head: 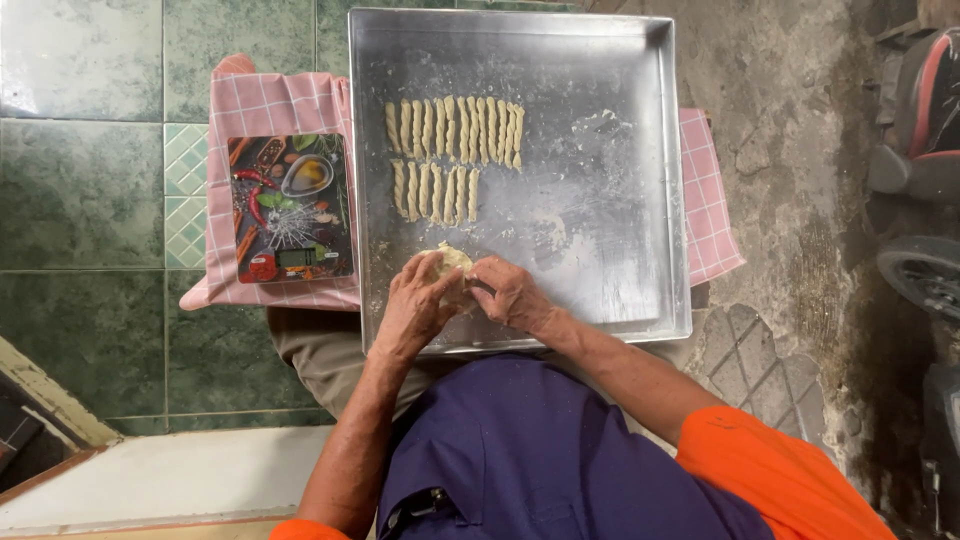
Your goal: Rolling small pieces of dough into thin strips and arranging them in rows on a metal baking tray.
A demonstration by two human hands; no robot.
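My left hand (418, 300) and my right hand (510, 292) meet over the near edge of a large square metal tray (620, 250). Together they hold a small pale lump of dough (454, 260), which shows between and just above the fingers. Farther back on the tray lie two rows of twisted dough sticks (452, 130), the far row longer than the near one. My arms come in from below, with orange sleeves and a dark blue garment over my lap.
A flat kitchen scale (290, 208) with a spice picture on top lies left of the tray on a pink checked cloth (270, 105). Green floor tiles lie to the left, rough concrete to the right. Dark vehicle parts (920, 150) stand at the right edge.
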